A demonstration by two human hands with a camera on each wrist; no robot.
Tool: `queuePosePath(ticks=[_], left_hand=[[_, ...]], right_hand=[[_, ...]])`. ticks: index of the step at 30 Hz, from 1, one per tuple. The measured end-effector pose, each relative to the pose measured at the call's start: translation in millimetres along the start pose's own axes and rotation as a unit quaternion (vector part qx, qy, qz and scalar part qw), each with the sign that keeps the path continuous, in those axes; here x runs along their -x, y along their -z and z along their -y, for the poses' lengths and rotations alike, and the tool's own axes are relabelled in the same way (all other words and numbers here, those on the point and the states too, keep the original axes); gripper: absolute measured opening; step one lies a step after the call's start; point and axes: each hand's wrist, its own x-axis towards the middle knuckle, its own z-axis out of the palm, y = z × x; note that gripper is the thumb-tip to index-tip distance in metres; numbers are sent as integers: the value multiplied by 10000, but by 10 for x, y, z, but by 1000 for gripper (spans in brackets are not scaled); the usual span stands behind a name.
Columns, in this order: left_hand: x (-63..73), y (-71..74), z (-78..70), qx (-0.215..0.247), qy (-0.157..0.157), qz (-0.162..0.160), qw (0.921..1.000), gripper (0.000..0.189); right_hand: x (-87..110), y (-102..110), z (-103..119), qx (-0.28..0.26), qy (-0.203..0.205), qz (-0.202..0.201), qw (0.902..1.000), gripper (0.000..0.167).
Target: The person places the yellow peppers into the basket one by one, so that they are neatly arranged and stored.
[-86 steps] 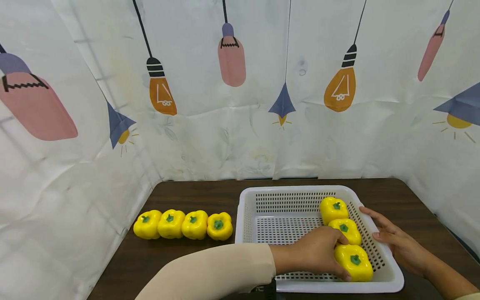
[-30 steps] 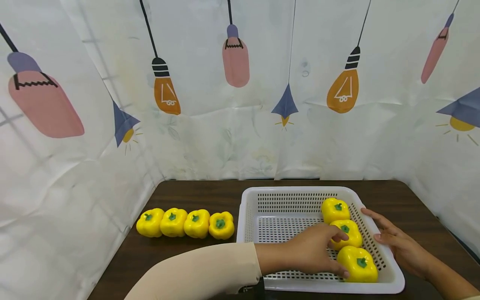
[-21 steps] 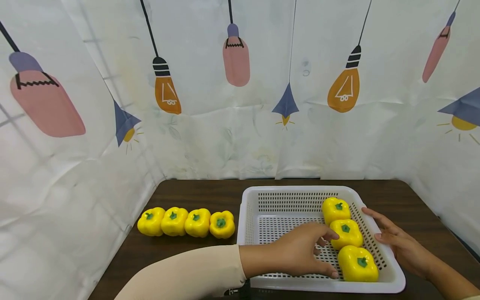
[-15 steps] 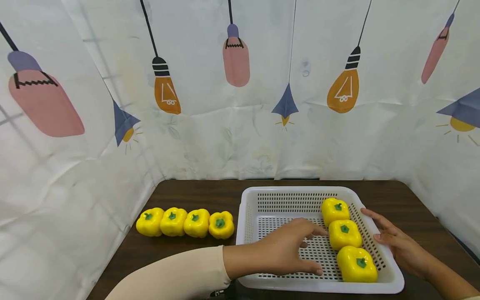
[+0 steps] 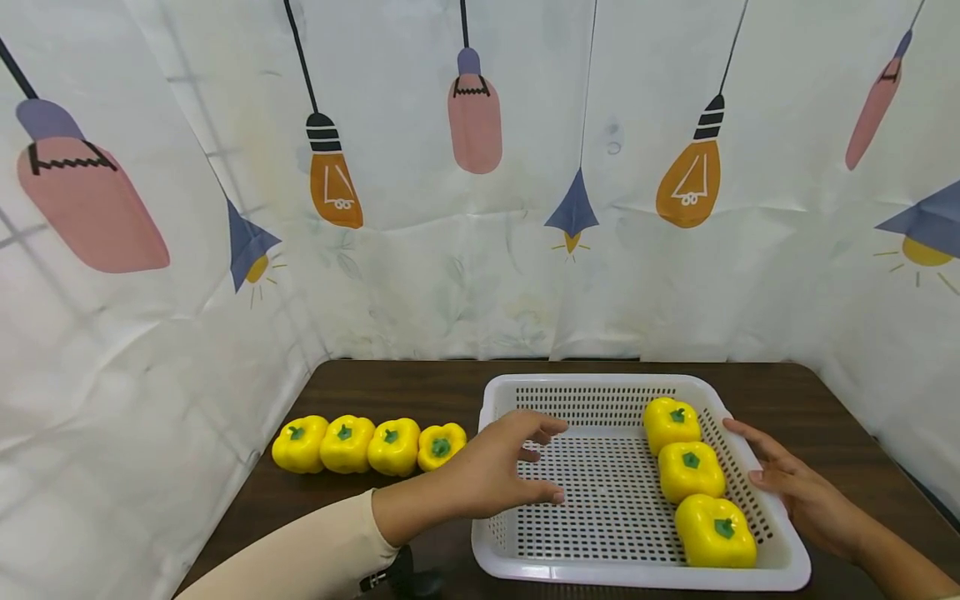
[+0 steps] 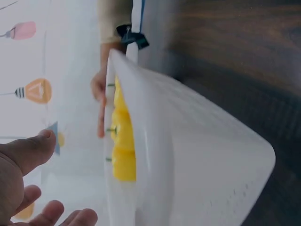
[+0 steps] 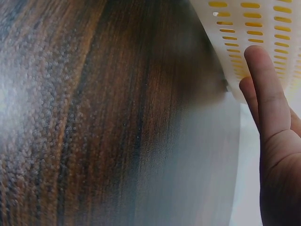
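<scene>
With the white basket [image 5: 600,571] as the dial and 12 o'clock at its far side, the left hand [image 5: 487,467] hangs over the rim at 9 o'clock. Its thumb and fingers stand apart in a wide curve, with air between them; the left wrist view also shows them spread, beside the basket's pale outer wall. A cream sleeve [image 5: 315,546] runs from that wrist toward 8 o'clock. Under the cuff sits a black wrist device [image 5: 397,573] bearing small pale marks, too small to read.

The right hand [image 5: 798,492] is at 3 o'clock, fingers extended and parted, touching the outside of the basket's slotted wall, as the right wrist view shows up close.

3 yellow peppers with green stems stand in a line inside the basket along its right wall: the far pepper [image 5: 671,427] at 1 o'clock, the middle pepper [image 5: 692,472] at 3 and the near pepper [image 5: 716,533] at 4, each touching the next. 4 more, the outside peppers [image 5: 345,446], sit in a row on the dark wood-grain table [image 5: 405,387] out at 9 o'clock; the pepper nearest the basket is partly hidden by the left wrist.

From 10 to 2 o'clock rises a white backdrop [image 5: 450,275] printed with 8 hanging lamps: 3 pink, 3 blue-shaded and 2 orange bulbs. A bluish mark [image 5: 613,140] on it is too faint to read.
</scene>
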Motion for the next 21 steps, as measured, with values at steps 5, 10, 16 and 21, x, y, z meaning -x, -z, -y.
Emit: queuePosePath(ticks=[5, 10, 16, 21], left_hand=[[99, 156, 99, 142, 224, -245, 9993, 71], [212, 326, 210, 121, 393, -408, 9983, 75], [361, 565, 381, 371, 493, -506, 9968, 75], [498, 766, 503, 501, 445, -643, 9957, 74]], right_hand=[[15, -4, -4, -55, 0, 6, 10000, 65], [13, -7, -13, 48, -44, -87, 9999, 64], [11, -6, -8, 161, -81, -163, 9997, 64], [2, -9, 7, 152, -62, -131, 9998, 64]])
